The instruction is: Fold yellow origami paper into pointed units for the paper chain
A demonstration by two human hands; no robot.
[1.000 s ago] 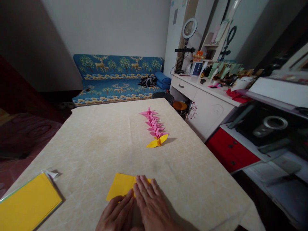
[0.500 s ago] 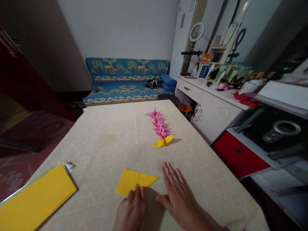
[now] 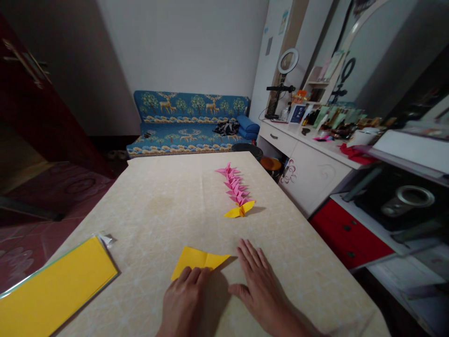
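One yellow figure (image 3: 242, 210) and several pink figures (image 3: 235, 183) appeared complete; the yellow sheet (image 3: 194, 257), before me, was evidently part-folded, more folds remaining. My left hand (image 3: 184, 291) curled over its near edge, grip hidden; my right hand (image 3: 258, 277) lay flat, empty, beside its tip.

Lettering (image 3: 299, 112) on the blue box (image 3: 295, 116) is unreadable.

A pale wall (image 3: 189, 47) rises behind a low blue sofa (image 3: 191, 125) — its cover patterned with deer and trees. To the right stands a white dressing table (image 3: 312, 159) with a mirror (image 3: 382, 56) and, on top, a ring light (image 3: 282, 70). At left, a dark red door (image 3: 45, 107) stands over reddish patterned floor tiles (image 3: 84, 187) — the corner beyond it in heavy shadow.
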